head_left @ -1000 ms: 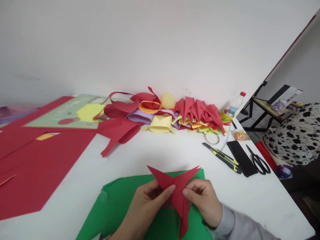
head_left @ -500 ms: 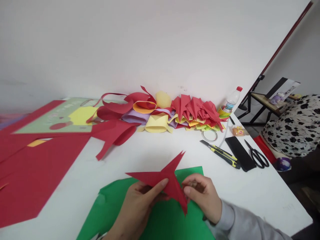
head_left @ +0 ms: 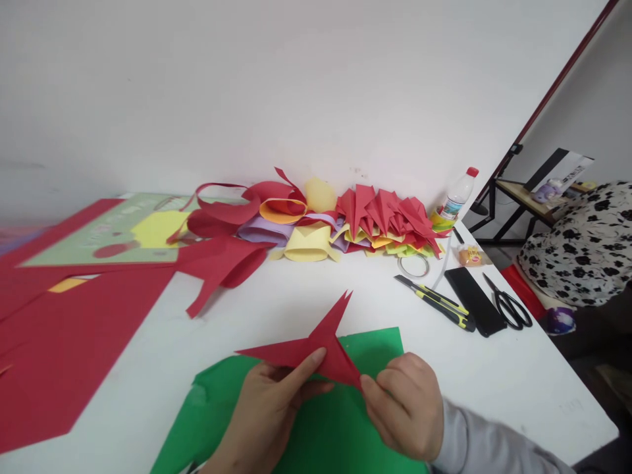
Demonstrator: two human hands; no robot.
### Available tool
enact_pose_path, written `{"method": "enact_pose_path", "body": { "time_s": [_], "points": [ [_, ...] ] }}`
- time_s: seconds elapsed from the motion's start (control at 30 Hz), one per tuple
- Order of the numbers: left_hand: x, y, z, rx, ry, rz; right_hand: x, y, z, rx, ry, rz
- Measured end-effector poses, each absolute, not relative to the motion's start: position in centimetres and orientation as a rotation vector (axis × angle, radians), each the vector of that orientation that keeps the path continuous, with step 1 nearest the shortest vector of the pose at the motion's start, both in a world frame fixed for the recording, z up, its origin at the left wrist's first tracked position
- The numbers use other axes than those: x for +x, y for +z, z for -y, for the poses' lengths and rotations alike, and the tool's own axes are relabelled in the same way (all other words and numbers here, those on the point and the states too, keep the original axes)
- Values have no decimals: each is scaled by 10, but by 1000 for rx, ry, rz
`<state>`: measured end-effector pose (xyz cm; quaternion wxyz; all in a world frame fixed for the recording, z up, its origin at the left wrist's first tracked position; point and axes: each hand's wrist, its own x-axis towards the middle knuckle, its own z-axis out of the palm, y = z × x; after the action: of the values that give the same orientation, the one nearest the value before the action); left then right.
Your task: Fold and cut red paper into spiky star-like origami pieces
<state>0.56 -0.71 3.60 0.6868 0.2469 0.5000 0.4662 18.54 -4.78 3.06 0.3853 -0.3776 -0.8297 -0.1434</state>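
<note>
A folded red paper star shape (head_left: 328, 342) with several pointed arms is held over a green paper sheet (head_left: 326, 428). Thumb on top and fingers beneath, my left hand (head_left: 269, 408) grips its middle. My right hand (head_left: 407, 405) pinches the lower right point, whose tip is hidden in the fingers. One arm points left, and another, split at its end, points up and away. Similar folded red paper pieces (head_left: 385, 210) lie in a heap against the wall.
Red sheets (head_left: 113, 329) cover the table's left side, with rolled coloured paper (head_left: 309, 242) along the wall. To the right lie a tape roll (head_left: 413, 266), utility knife (head_left: 437, 303), black case (head_left: 474, 301) and scissors (head_left: 508, 304). A bottle (head_left: 453, 197) stands behind; a person's patterned clothing (head_left: 580, 243) shows far right.
My right hand has closed on the lower right point and covers its tip. The folded red paper has shifted slightly left and tilted.
</note>
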Motion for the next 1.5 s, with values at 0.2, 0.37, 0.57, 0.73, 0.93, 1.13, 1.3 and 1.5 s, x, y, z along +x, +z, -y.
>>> {"method": "enact_pose_path", "body": {
  "time_s": [0.2,0.37,0.57,0.73,0.93,1.13,1.3,1.5],
  "points": [
    [5,37,8,540,1059,-1108,188,28,49,-919,-42,2108],
    [7,35,14,559,981,-1014,183,23,49,-1086,399,1907],
    [12,37,19,519,900,-951,189,22,43,-914,49,2112],
    [13,39,19,439,938,-1009,190,29,42,-844,-391,2140],
    [8,41,18,478,958,-955,189,23,47,-1126,308,1751],
    [2,38,15,655,996,-978,182,15,41,-992,1738,801],
    [4,35,11,706,1025,-1001,176,20,40,-815,1881,690],
    [4,33,13,792,1041,-1032,177,20,41,-741,1844,704]
  ]
}}
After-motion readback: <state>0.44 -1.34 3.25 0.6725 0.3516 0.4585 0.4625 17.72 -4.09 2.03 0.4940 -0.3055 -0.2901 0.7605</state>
